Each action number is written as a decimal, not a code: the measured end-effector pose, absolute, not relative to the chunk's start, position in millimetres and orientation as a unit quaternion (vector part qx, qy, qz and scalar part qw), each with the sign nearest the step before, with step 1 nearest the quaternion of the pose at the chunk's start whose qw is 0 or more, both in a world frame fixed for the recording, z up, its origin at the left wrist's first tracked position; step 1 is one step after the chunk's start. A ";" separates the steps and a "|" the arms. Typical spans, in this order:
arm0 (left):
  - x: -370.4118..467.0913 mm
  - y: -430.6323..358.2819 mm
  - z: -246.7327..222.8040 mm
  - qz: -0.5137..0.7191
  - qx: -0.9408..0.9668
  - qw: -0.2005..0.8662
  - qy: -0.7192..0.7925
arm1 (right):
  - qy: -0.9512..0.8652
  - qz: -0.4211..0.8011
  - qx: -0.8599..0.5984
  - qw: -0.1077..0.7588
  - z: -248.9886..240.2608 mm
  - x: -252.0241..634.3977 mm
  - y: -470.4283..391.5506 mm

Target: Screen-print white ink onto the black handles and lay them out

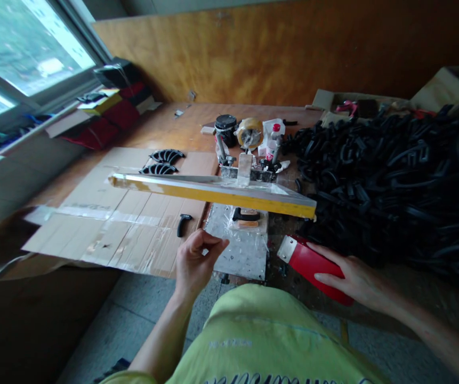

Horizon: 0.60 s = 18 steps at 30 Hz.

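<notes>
My right hand (pixel 353 277) grips a red-handled scraper (pixel 319 269) with a riveted metal end, low on the right. In front of my body, my left hand (pixel 197 261) is pinched closed over the near left part of a grey metal plate (pixel 237 256); nothing shows in its fingers. A curved black handle (pixel 246 215) lies on the plate in a fixture, next to an orange-brown piece (pixel 248 224). Above it, a yellow-edged screen frame (pixel 221 193) is tilted and held by a clamp (pixel 245 169). Another black handle (pixel 183 224) lies on cardboard, just beyond my left hand.
Flattened cardboard (pixel 129 213) covers the left of the table, with several black handles (pixel 163 160) in rows. A large heap of black handles (pixel 389 176) fills the right. Behind the clamp stand a black tub (pixel 225 128), a tape roll (pixel 250 133) and a red-capped bottle (pixel 273 141).
</notes>
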<state>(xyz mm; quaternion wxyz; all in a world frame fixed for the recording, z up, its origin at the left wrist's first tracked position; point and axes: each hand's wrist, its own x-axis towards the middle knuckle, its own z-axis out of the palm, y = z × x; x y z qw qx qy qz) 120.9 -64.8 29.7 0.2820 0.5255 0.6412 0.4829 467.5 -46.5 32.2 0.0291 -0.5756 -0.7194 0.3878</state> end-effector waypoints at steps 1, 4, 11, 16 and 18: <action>118.0 -61.3 29.3 0.486 0.523 0.285 0.639 | -0.721 0.384 -0.575 0.038 31.7 470.2 -49.8; 98.0 -42.2 19.7 0.516 0.478 0.313 0.638 | -0.739 0.387 -0.550 0.052 37.2 476.4 -61.3; 49.8 -4.5 -14.6 0.521 0.402 0.400 0.637 | -0.765 0.404 -0.498 0.058 57.8 474.1 -83.5; 69.2 -16.2 -0.5 0.520 0.427 0.389 0.630 | -0.756 0.337 -0.556 0.069 35.1 474.6 -78.1; 89.0 -28.7 11.5 0.515 0.461 0.378 0.616 | -0.749 0.302 -0.585 0.070 23.8 474.2 -76.5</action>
